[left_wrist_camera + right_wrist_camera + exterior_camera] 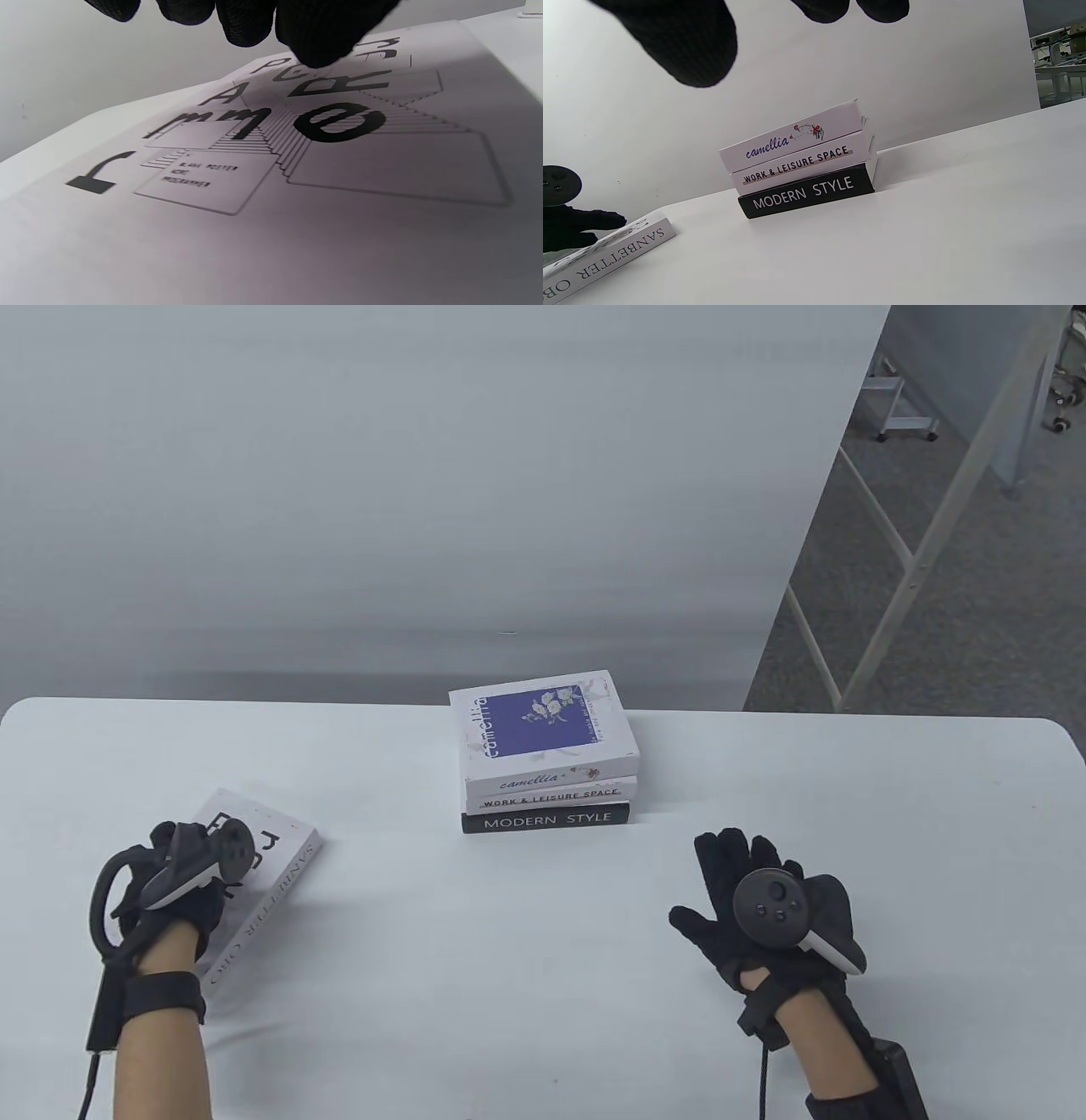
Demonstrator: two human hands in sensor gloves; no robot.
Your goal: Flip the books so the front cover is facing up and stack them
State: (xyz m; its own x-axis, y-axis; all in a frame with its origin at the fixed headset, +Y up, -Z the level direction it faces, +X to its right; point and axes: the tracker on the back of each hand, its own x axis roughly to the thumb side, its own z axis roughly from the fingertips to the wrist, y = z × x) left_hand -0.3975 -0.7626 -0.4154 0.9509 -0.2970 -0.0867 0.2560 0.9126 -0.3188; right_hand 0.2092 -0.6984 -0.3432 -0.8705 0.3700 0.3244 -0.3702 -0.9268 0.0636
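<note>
A stack of three books stands at the table's middle: the white and blue "camellia" book on top with its cover up, "WORK & LEISURE SPACE" under it, black "MODERN STYLE" at the bottom. The stack also shows in the right wrist view. A white book with the spine "SANBETTER ORO" lies flat at the left, printed cover up. My left hand rests on this cover, fingertips touching it. My right hand is spread open and empty above the table, right of the stack.
The white table has a rounded far edge close behind the stack. A grey wall stands behind it. Metal frame legs stand on the floor past the table's far right corner.
</note>
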